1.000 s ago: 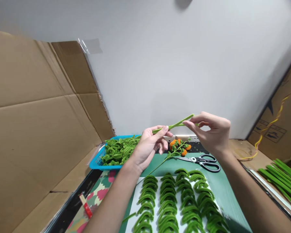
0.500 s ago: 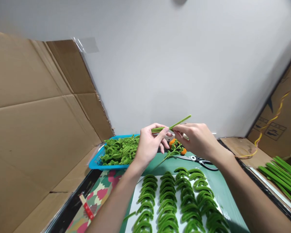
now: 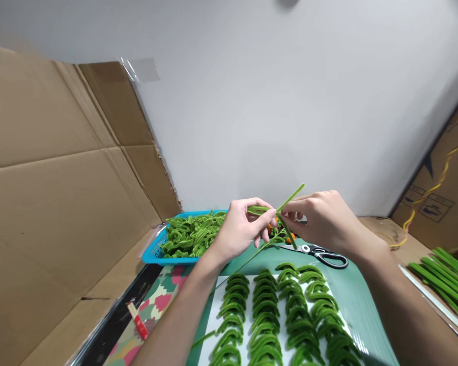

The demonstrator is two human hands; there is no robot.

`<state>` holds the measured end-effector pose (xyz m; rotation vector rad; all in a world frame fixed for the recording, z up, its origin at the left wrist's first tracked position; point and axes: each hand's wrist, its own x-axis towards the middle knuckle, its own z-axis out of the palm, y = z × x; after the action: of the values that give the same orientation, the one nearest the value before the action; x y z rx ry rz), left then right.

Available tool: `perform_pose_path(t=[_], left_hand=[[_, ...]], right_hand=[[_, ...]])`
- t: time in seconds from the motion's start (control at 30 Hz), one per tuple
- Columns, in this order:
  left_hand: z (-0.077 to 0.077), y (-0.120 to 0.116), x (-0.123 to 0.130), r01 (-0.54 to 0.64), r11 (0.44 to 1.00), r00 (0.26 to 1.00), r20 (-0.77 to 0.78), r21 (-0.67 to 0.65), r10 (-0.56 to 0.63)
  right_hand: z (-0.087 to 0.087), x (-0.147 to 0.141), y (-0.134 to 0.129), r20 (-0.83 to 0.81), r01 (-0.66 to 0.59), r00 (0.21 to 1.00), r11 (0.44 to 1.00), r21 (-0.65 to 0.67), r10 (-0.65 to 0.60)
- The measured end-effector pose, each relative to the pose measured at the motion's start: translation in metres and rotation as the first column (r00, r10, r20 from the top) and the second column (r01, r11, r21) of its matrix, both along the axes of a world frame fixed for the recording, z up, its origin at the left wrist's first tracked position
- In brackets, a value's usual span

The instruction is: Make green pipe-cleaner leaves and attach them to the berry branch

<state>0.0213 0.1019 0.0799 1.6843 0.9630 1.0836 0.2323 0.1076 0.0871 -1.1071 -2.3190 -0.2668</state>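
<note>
Green pipe cleaners [image 3: 292, 195] are pinched between my two hands above the far side of the table. My left hand [image 3: 248, 221] closes its thumb and fingers round their folded part. With its fingertips, my right hand [image 3: 316, 216] grips them where the strands cross; one end points up right and another hangs down. Below lies a green stem with orange pieces [image 3: 291, 237], partly hidden by my hands. Scissors [image 3: 324, 254] with black and grey handles rest just under my right hand. Rows of bent green pipe-cleaner pieces [image 3: 265, 317] cover a white sheet [image 3: 216, 305] in front of me.
A blue basket [image 3: 152, 254] heaped with looped green pieces stands at the back left. Cardboard [image 3: 53, 193] walls the left side. Straight green pipe cleaners [image 3: 445, 277] lie at the right. A red-wrapped stick [image 3: 138, 321] lies on patterned cloth at the left.
Both hands have shifted slightly right. One pipe-cleaner end now hangs down beside my right fingertips, crossing the end that points up.
</note>
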Motion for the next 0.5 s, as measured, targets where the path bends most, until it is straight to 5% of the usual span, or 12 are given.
perform_pose_path(t=[0.5], left_hand=[[0.001, -0.008, 0.009, -0.052, 0.994, 0.999, -0.009, 0.097, 0.053]], right_hand=[[0.003, -0.011, -0.009, -0.216, 0.006, 0.976, 0.996, -0.084, -0.024]])
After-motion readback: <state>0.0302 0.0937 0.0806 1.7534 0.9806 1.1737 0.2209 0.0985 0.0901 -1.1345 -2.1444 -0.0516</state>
